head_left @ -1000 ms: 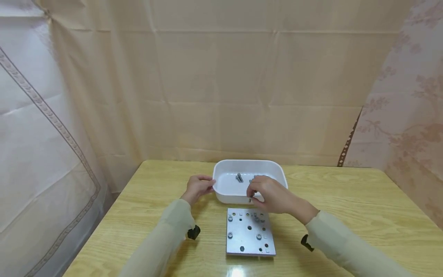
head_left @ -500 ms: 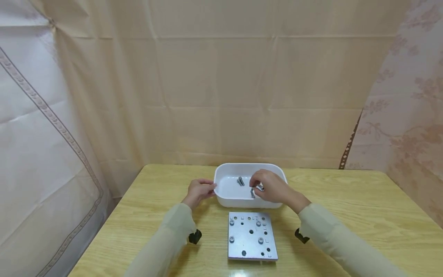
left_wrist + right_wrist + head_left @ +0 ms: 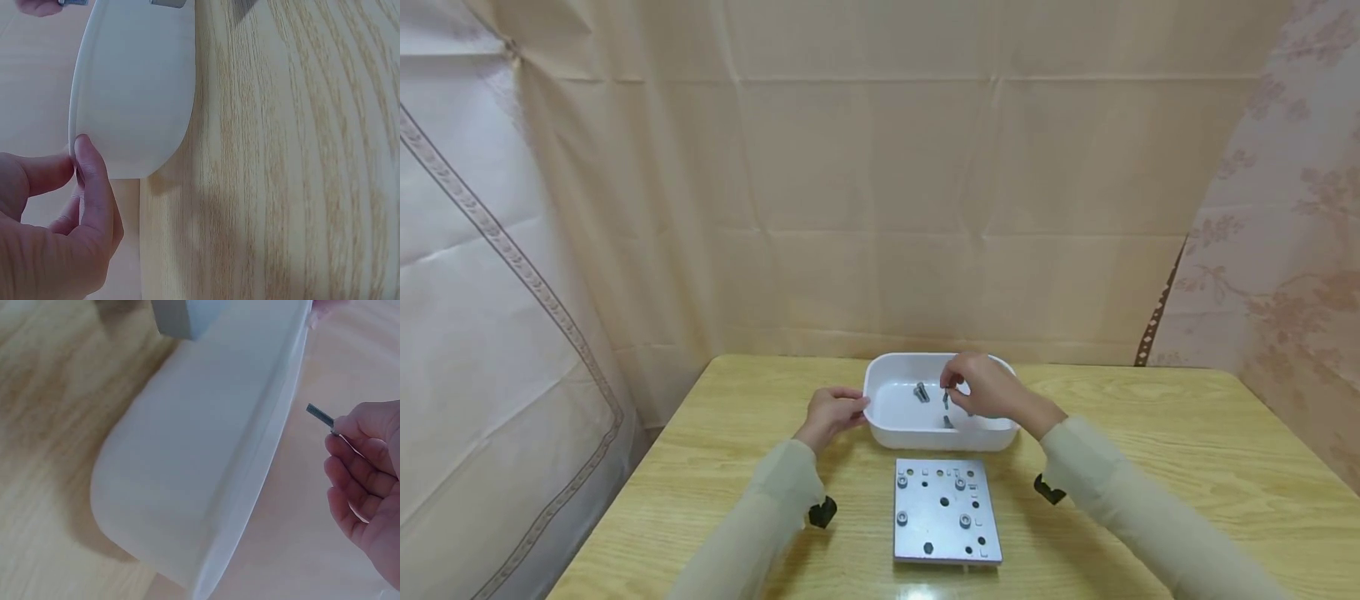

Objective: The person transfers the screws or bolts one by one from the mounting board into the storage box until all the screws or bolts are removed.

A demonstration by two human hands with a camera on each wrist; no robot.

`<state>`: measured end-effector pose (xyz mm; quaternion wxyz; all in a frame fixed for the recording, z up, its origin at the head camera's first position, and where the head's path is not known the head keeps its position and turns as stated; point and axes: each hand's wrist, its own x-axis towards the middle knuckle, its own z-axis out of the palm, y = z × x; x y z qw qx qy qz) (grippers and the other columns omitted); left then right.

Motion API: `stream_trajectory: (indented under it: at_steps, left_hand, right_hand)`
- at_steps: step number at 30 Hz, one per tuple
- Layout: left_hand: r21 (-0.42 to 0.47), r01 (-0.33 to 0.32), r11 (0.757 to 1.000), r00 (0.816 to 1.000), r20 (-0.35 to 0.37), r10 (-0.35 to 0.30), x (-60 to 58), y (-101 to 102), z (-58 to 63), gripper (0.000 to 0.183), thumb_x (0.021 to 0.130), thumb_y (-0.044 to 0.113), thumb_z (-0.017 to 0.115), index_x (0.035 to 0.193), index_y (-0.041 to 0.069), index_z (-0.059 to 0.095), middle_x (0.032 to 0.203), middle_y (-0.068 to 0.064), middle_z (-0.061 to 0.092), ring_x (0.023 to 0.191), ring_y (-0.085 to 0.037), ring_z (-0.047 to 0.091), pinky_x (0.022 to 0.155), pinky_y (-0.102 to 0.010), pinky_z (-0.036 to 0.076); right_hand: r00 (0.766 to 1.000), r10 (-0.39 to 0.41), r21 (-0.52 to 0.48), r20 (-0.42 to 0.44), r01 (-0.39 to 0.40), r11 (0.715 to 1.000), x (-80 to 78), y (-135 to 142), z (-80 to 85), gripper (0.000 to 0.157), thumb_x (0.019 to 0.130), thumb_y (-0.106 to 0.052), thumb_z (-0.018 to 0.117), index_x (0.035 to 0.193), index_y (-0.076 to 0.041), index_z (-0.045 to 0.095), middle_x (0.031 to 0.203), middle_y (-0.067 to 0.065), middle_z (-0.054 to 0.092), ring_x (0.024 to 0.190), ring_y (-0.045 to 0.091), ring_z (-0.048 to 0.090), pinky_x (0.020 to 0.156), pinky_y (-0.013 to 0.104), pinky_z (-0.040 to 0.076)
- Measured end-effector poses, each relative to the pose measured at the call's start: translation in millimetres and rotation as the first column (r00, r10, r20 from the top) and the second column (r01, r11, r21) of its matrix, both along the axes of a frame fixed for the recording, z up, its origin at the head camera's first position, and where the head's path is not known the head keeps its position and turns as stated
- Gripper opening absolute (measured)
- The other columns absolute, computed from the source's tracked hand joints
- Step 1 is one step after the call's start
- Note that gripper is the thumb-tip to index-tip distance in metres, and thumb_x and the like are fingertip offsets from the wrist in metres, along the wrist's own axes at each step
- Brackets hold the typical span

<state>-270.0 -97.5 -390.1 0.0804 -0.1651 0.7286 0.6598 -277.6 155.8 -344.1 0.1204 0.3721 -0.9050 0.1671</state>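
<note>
A white plastic bin (image 3: 895, 437) stands at the back of the table. My left hand (image 3: 833, 413) pinches its left rim between thumb and fingers; the left wrist view shows the thumb and fingers on either side of the edge. Over the bin's right half, my right hand (image 3: 985, 386) pinches a small metal bolt (image 3: 320, 415) between thumb and fingertip, its shank sticking out. A pair of bolts (image 3: 921, 392) lies on the bin floor, and another bolt (image 3: 947, 422) lies near its front wall. Part of the bin's right side is hidden behind my right hand.
In front of the bin lies a silver metal plate (image 3: 936, 533) with several holes and several socket-head screws (image 3: 965, 521) standing in it. All of this is on a wooden table (image 3: 715, 467). Cloth curtains (image 3: 865, 208) hang behind the table and at both sides.
My right hand has moved from the bin's front rim back and up over its inside, with a bolt in its fingers. The left hand stays on the rim. The head view tilted slightly.
</note>
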Motion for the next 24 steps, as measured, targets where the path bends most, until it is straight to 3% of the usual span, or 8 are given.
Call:
stream_trajectory:
  at_steps: [8,15,20,24]
  left_hand:
    - [-0.001,0.013,1.000,1.000,-0.010,-0.013,-2.9,-2,-2.3,0.031,0.086,0.006,0.070,0.113,-0.008,0.062,0.104,-0.020,0.064,0.066,-0.013,0.063,0.071,-0.027,0.062]
    - [-0.015,0.018,1.000,1.000,-0.001,-0.018,-1.8,-2,-6.5,0.030,0.087,0.008,0.070,0.112,-0.007,0.063,0.104,-0.020,0.065,0.067,-0.014,0.064,0.075,-0.029,0.062]
    - [0.003,0.011,1.000,1.000,-0.026,-0.011,-2.2,0,-6.9,0.029,0.086,0.004,0.069,0.111,-0.010,0.062,0.097,-0.019,0.065,0.064,-0.012,0.063,0.072,-0.029,0.063]
    - [0.000,0.008,1.000,0.999,-0.031,-0.008,-3.9,-1,-4.4,0.029,0.086,0.004,0.069,0.111,-0.010,0.062,0.097,-0.019,0.066,0.063,-0.012,0.063,0.070,-0.027,0.062]
  right_hand:
    - [0.983,-0.070,0.011,0.167,0.069,0.998,-29.7,-2,0.6,0.005,0.082,-0.002,0.066,0.086,-0.006,0.068,0.083,0.005,0.066,0.079,0.016,0.062,0.074,0.029,0.057]
    - [0.951,-0.144,0.059,0.273,0.133,0.989,-50.3,-1,-0.7,0.008,0.084,-0.002,0.066,0.091,-0.002,0.070,0.086,0.008,0.068,0.080,0.017,0.061,0.077,0.031,0.058]
    - [0.950,-0.149,0.074,0.275,0.133,0.988,-57.8,-1,-0.6,0.008,0.083,-0.001,0.065,0.089,0.000,0.070,0.084,0.009,0.068,0.078,0.017,0.060,0.074,0.030,0.057]
    - [0.936,-0.165,0.083,0.310,0.146,0.986,-60.8,-2,-0.1,0.009,0.084,-0.001,0.065,0.090,0.000,0.071,0.085,0.009,0.068,0.078,0.017,0.060,0.076,0.031,0.058]
